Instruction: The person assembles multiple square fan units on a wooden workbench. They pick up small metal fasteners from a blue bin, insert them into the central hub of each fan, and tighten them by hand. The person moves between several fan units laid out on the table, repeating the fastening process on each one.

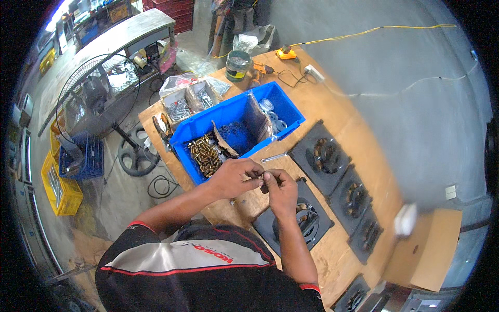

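Two hands [236, 176] [282, 191] meet before a shirt [192, 288] bearing red lettering [213, 254].

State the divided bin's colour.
The divided bin is blue; the head view shows it best.

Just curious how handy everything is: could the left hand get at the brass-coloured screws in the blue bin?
Probably yes: the left hand is close beside the blue bin, and the brass-coloured screws lie uncovered there. It looks busy up against the right hand, though.
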The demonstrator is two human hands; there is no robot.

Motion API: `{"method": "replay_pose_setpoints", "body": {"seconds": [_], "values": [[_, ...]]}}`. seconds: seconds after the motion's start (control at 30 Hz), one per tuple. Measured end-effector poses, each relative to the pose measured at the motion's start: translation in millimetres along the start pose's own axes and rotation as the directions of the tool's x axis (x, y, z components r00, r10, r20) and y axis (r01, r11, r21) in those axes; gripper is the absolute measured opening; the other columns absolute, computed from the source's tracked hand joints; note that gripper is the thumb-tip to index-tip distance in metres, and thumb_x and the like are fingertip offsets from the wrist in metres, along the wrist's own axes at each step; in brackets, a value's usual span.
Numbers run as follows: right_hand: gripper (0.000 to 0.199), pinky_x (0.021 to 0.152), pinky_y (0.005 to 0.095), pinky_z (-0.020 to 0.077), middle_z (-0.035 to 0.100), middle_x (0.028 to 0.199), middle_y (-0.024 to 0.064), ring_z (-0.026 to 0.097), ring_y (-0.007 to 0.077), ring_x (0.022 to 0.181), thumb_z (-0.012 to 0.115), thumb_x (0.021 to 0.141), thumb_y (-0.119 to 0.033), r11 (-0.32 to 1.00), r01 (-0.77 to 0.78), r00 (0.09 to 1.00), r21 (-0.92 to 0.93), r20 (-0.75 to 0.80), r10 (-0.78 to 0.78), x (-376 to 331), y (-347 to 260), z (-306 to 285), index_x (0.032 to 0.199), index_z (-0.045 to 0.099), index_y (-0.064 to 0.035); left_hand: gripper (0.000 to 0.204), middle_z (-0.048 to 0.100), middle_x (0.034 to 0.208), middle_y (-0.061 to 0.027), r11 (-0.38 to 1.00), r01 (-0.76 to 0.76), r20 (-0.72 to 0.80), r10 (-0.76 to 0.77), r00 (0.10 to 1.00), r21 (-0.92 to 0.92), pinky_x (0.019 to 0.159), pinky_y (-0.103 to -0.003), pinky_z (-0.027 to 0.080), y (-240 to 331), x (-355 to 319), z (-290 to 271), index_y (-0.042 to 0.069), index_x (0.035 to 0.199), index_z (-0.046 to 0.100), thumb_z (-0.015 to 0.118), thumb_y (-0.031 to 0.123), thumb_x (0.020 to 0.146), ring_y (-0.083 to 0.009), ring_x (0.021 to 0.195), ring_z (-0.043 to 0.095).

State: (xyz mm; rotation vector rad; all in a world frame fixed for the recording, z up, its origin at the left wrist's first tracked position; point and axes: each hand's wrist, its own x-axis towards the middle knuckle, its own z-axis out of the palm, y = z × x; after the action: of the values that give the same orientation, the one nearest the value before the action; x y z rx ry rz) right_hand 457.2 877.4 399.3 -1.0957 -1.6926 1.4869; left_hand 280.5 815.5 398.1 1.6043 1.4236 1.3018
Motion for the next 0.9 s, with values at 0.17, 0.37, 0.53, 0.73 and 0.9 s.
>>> {"method": "replay_pose_setpoints", "body": {"seconds": [0.17,0.37,0.53,0.73,0.9], "values": [[0.017,0.070,0.0278,0.0548,0.067,0.087,0.0066,0.064,0.0120,0.076,0.069,0.096,-0.012,0.994,0.014,1.000,0.112,0.004,-0.014,-4.5,-2.4,3.6,0.104,0.065,0.0019,0.021,0.071,0.094,-0.0061,0.788,0.237,0.044,-0.258,0.965,-0.568,0.078,-0.030,0.055,-12.3,-4.1,6.7,-0.002,0.106,0.067,0.074,0.007,0.088,-0.0116,0.088,0.067],[0.016,0.073,0.0297,0.0568,0.068,0.090,0.0079,0.066,0.0136,0.080,0.067,0.095,-0.009,0.994,0.082,0.997,0.068,-0.002,-0.082,-8.6,9.1,4.2,0.107,0.065,0.0021,0.024,0.070,0.095,-0.0048,0.835,0.206,-0.163,-0.329,0.930,-0.511,0.077,-0.027,0.053,-23.7,5.7,-6.1,-0.001,0.108,0.066,0.075,0.011,0.089,-0.0098,0.086,0.065],[0.016,0.068,0.0291,0.0552,0.066,0.086,0.0069,0.064,0.0136,0.074,0.063,0.097,-0.011,0.995,-0.020,0.997,0.099,-0.069,0.027,-12.6,10.2,-3.5,0.105,0.066,0.0023,0.030,0.074,0.095,-0.0104,0.978,0.142,-0.312,-0.090,0.946,0.150,0.074,-0.037,0.056,-91.4,57.4,-47.4,0.008,0.113,0.068,0.073,0.017,0.086,-0.0256,0.080,0.071],[0.016,0.064,0.0292,0.0538,0.066,0.082,0.0065,0.063,0.0140,0.070,0.060,0.099,-0.011,0.989,-0.142,0.975,-0.040,-0.180,0.133,-41.1,79.1,-53.1,0.105,0.066,0.0024,0.030,0.069,0.101,-0.0166,0.709,0.152,-0.068,-0.145,0.987,0.689,0.086,-0.048,0.053,-145.7,90.7,-40.1,0.011,0.109,0.070,0.072,0.022,0.080,-0.0379,0.094,0.067],[0.028,0.078,0.0409,0.0529,0.072,0.092,0.0182,0.069,0.0320,0.084,0.066,0.092,-0.023,0.899,-0.298,0.898,-0.320,-0.414,0.150,-93.6,121.0,-100.3,0.105,0.070,0.0014,0.025,0.070,0.100,-0.0174,0.790,-0.057,-0.084,0.136,0.987,0.611,0.085,-0.046,0.054,-105.1,158.1,-23.6,0.011,0.105,0.071,0.065,0.024,0.085,-0.0375,0.096,0.066]]}}
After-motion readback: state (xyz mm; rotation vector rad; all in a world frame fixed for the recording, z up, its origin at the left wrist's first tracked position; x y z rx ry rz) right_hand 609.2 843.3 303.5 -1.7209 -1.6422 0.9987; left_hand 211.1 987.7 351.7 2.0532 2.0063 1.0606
